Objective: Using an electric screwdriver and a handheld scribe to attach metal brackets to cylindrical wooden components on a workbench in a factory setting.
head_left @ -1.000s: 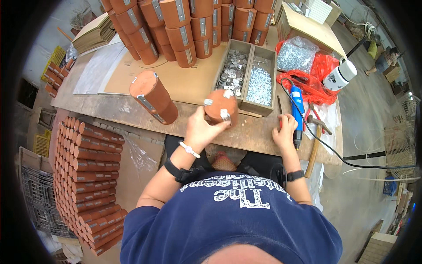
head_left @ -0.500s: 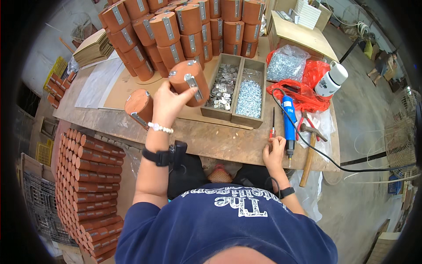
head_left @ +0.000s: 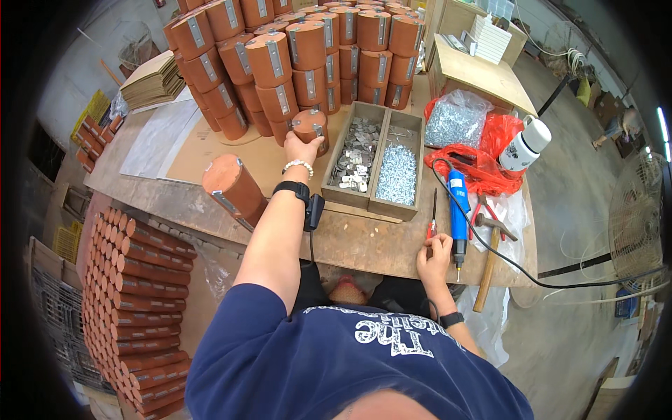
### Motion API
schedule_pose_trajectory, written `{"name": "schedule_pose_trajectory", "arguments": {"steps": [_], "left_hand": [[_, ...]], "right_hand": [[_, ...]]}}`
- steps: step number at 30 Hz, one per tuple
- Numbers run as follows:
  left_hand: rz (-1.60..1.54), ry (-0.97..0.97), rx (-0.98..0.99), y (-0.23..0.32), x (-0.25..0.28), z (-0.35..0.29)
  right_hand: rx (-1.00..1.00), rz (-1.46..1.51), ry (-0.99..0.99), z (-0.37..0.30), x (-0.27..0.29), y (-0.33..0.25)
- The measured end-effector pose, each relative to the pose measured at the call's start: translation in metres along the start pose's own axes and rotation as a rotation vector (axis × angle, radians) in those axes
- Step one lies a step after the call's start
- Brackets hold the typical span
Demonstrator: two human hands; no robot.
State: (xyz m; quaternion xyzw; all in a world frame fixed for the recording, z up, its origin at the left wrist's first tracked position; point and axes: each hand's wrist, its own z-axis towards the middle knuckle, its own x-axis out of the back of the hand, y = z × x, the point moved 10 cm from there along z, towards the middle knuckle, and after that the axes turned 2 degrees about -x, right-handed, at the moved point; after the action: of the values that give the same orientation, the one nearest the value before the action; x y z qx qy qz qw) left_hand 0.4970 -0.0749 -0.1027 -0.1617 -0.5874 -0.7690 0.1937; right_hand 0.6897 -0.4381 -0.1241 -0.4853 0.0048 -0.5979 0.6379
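So my left hand (head_left: 302,148) is stretched way out across the bench now, fingers wrapped round the orange cylinder (head_left: 310,128) with the metal bracket on it, parking it right up against the front of the big stack of finished cylinders (head_left: 301,56). A second ago I had that same piece up close in front of me over the bench edge, and half a second back it was mid-swing to the left, so to me that reads as this one being done and getting added to the pile. My right hand (head_left: 435,257) has dropped to the near edge of the workbench (head_left: 350,241), loosely curled with nothing in it, fingertips just beside the small red screwdriver (head_left: 433,218) and the blue electric driver (head_left: 457,210). Another cylinder (head_left: 234,189) lies tipped on its side near my left forearm. The wooden tray (head_left: 371,203) of plates and screws sits between my hands, hammer (head_left: 490,255) off to the right.
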Motion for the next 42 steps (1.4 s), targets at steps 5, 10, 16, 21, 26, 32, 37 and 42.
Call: {"name": "schedule_pose_trajectory", "arguments": {"steps": [5,10,16,21,26,32,37,42], "left_hand": [[0.121,0.023,0.051,-0.005,-0.001,0.003],[-0.095,-0.034,-0.103,0.036,0.022,-0.026],[-0.242,0.129,-0.773,0.150,0.157,-0.128],[0.062,0.498,-0.798,0.119,0.236,-0.137],[-0.149,0.154,-0.180,0.015,0.222,-0.085],[-0.413,-0.325,-0.122,0.000,0.202,-0.059],[-0.366,-0.371,-0.078,-0.013,0.191,-0.043],[-0.524,-0.425,-0.200,0.036,0.188,-0.086]], "right_hand": [[-0.001,0.006,-0.013,0.000,-0.001,-0.002],[-0.026,0.009,-0.029,0.000,-0.005,0.002],[-0.045,-0.002,-0.070,0.000,-0.007,0.011],[-0.126,0.036,-0.100,0.010,-0.008,0.023],[-0.096,-0.061,-0.125,0.032,-0.018,0.024],[-0.030,-0.050,-0.113,0.045,0.001,0.004],[0.012,-0.174,0.065,0.050,0.057,0.008],[-0.163,-0.225,0.024,0.048,0.045,0.030]]}}
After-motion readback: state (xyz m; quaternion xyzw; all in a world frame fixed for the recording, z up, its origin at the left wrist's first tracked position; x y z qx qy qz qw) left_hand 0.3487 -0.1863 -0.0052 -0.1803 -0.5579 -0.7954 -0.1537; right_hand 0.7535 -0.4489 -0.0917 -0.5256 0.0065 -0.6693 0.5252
